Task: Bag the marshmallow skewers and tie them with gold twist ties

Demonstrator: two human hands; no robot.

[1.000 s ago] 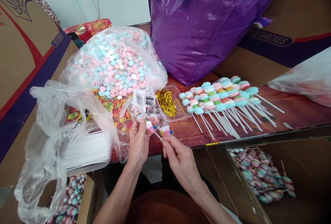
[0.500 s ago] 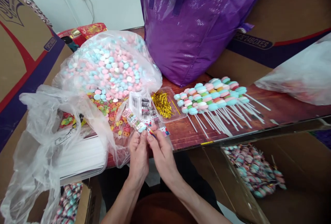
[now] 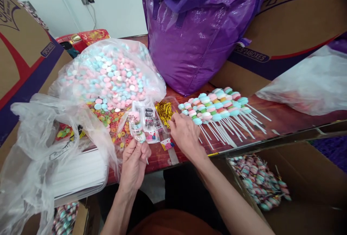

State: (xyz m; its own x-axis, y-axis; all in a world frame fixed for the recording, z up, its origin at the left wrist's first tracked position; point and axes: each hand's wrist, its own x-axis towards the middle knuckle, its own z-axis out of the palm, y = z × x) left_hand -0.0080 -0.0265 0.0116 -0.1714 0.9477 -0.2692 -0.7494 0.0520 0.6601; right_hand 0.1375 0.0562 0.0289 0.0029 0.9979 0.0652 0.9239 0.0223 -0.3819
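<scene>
Left hand point(image 3: 135, 159) closed around the lower end of a pink, white and blue candy skewer in a clear printed wrapper point(image 3: 136, 124); skewer stands roughly upright above the fist at near centre, white stick end poking out below the fingers. Right hand point(image 3: 187, 133) is to the right, fingers bent, tips at the near edge of a pile of shiny gold twist ties point(image 3: 164, 114); can't tell if it pinches one. Ties lie in a shallow clear plastic tray point(image 3: 176, 105).

Between left hand and tray: stack of clear printed plastic sleeves point(image 3: 149, 117), dotted bottoms. One loose dotted piece point(image 3: 167, 144) nearer the table edge.

Right of tray: block of unwrapped pink, blue and white candy skewers point(image 3: 219, 105), lying side by side, white sticks pointing near and right. All on a reddish-brown wood-look table point(image 3: 276, 119).

Left side: large clear bag of round pink, blue and white candies point(image 3: 114, 72) at far left; colourful ring-shaped gummies point(image 3: 105, 119) just near of it; white paper-like sticks point(image 3: 78, 175) in a clear container, partly under a crumpled translucent plastic bag point(image 3: 27, 133).

Far centre: big glossy purple bag point(image 3: 189, 43). Brown printed cartons left point(image 3: 35, 36) and right point(image 3: 306, 21). Below table, right: open cardboard box point(image 3: 306, 177) with a heap of wrapped skewers point(image 3: 260, 182).
</scene>
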